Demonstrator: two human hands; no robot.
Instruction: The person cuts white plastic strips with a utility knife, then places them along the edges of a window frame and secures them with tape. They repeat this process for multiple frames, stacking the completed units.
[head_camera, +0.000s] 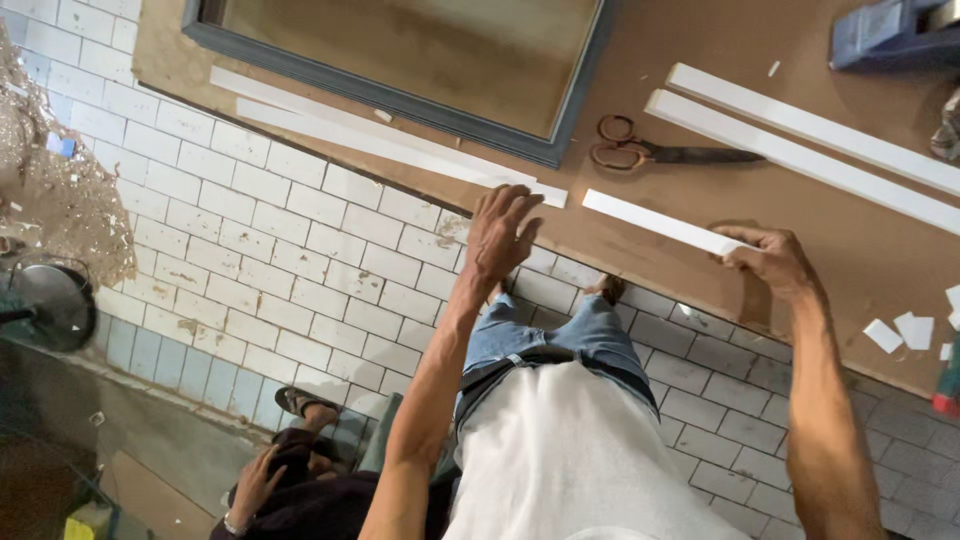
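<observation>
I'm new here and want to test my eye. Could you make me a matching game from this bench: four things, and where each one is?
1. scissors
2. short strip
3. frame
4. left hand

A. at the bench edge, fingers touching a long strip's end
B. held at one end by the right hand
C. at the top, on the bench
D. between the frame and two long strips

Pairs: 1-D, 2-B, 3-C, 4-A

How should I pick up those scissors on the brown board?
Take the scissors by the orange loop handles at their left end, coming from the left. The dark blades point right toward the long white strips, so that end is sharp and crowded.
</observation>
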